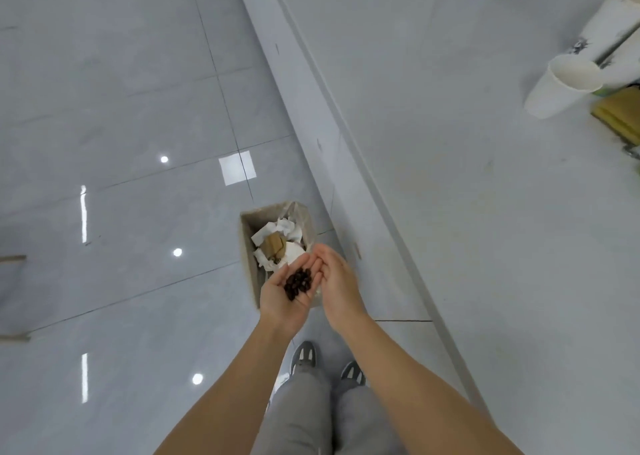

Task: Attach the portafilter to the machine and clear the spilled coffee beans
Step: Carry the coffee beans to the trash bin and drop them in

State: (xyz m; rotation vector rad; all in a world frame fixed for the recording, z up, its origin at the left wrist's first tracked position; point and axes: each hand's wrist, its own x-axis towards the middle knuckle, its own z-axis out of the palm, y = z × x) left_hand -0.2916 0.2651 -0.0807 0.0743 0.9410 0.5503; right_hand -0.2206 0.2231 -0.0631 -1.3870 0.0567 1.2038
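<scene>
Several dark coffee beans lie in the cupped palm of my left hand, which is held palm up over the near edge of a small bin on the floor. My right hand stands edge-on against the left hand's fingers, palm facing the beans, holding nothing. The bin holds crumpled white paper and a brown cardboard piece. The portafilter and the machine are out of view.
The grey counter runs along the right, its edge just beside the bin. White paper cups lie on their sides at its far right, next to a yellow-brown item. Glossy grey floor tiles spread left. My shoes are below the hands.
</scene>
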